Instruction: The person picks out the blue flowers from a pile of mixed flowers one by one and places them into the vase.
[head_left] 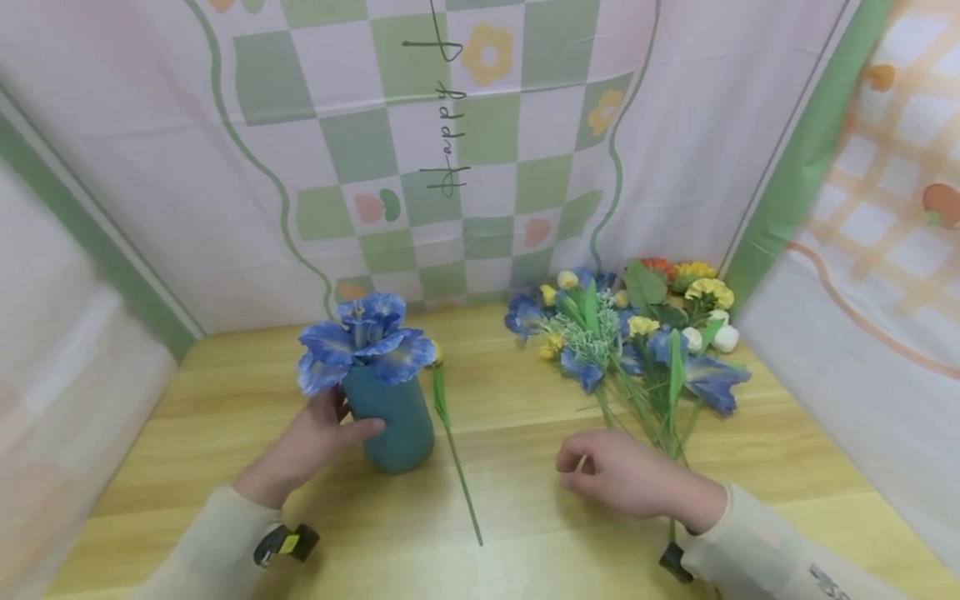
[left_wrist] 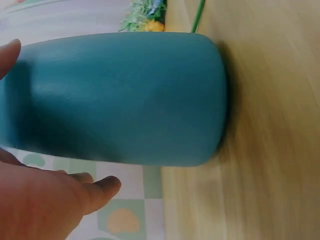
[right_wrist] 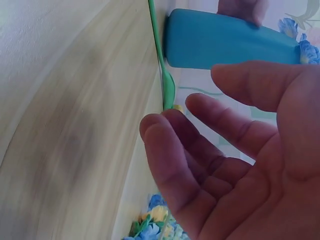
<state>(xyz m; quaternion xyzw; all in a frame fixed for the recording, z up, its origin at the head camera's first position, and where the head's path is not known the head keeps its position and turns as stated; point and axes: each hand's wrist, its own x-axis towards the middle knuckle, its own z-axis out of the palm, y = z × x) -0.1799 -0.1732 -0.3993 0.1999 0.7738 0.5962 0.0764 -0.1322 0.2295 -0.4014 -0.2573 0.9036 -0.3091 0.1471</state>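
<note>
A teal vase stands upright on the table, with a blue iris flower in its mouth. My left hand grips the vase from its left side, thumb across the front and fingers mostly hidden behind. In the left wrist view the vase's smooth wall lies between thumb and fingers. Just right of the vase, a yellow tulip lies on the wood, its stem toward me. My right hand hovers with loosely bent fingers, holding nothing; the right wrist view shows its bare palm and fingers.
Several artificial flowers in blue, yellow, white and orange lie heaped at the back right, stems pointing toward my right arm. A printed checked cloth hangs behind the wooden table, with more cloth at both sides.
</note>
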